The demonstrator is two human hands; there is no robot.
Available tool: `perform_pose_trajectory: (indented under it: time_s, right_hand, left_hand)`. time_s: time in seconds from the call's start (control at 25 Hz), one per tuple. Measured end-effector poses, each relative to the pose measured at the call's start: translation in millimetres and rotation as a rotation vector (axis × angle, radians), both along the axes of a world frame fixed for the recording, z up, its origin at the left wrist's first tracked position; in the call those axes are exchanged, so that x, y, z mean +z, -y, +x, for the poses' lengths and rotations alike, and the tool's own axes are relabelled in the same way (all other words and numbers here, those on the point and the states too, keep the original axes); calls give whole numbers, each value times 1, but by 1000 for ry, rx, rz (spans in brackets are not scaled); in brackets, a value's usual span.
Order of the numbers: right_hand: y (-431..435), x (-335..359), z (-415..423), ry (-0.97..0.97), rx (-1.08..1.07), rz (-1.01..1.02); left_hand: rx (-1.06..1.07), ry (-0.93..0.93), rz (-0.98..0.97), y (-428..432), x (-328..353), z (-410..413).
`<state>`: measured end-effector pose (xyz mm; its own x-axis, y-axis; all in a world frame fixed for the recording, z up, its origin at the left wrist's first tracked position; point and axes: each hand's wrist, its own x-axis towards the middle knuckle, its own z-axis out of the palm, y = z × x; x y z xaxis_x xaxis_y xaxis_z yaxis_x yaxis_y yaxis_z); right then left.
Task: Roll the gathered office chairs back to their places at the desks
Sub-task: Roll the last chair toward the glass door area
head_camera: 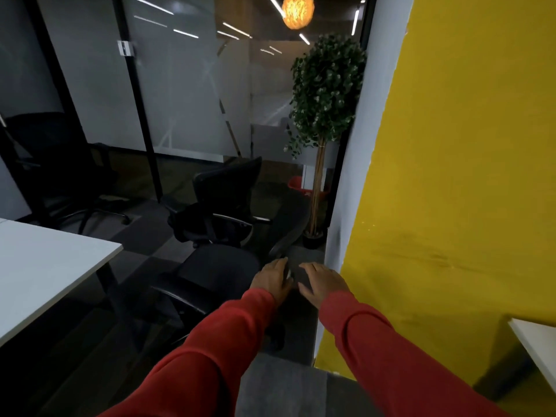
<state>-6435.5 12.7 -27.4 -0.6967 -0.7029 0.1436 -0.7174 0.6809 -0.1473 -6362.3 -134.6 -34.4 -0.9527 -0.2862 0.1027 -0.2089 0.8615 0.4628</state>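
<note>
A black office chair (222,266) stands just ahead of me, its seat facing left and its curved backrest towards the yellow wall. My left hand (273,276) reaches to the chair's right side and touches it near the base of the backrest, with the fingers fairly straight. Just beside it, my right hand (323,282) hovers over the grey carpet with spread fingers and holds nothing. A second black chair (224,200) stands right behind the first. At the far left a third chair (54,164) sits in the dark.
A white desk (45,266) fills the left foreground, and another desk's corner (538,335) shows at the right. A yellow wall (451,176) closes the right side. A potted tree (325,94) and a red bin (301,188) stand in the corner, against glass partitions (186,94).
</note>
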Motion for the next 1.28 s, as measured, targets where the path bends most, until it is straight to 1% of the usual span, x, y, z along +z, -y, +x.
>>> perform_pose_trajectory:
  time_s: [0.08,0.24,0.44,0.48,0.6,0.64,0.76,0.96,1.28]
  right_hand:
    - [10,-3,-24,24,9,-4]
    - [41,-13,-64,56,43,59]
    - [72,-30,-110,89,41,101]
    - [78,-33,-121,102,44,99]
    - [92,-36,-146,123,62,62]
    - [96,-38,-152,122,61,43]
    - [101,-46,-163,120,38,8]
    - [94,-45,-181,90,83,32]
    - [100,-35,-200,48,195,254]
  left_hand:
    - [47,-3,76,8,-6,-20]
    - [41,30,18,34,-15,-66]
    - [16,189,-27,64,-18,-126]
    - [10,232,-13,70,-20,-141]
    - [12,373,125,80,-21,-181]
    - [12,391,133,82,-23,-193]
    - [16,377,51,82,-21,-214]
    - [50,367,53,78,-25,-210]
    - [104,394,-48,89,-30,-141]
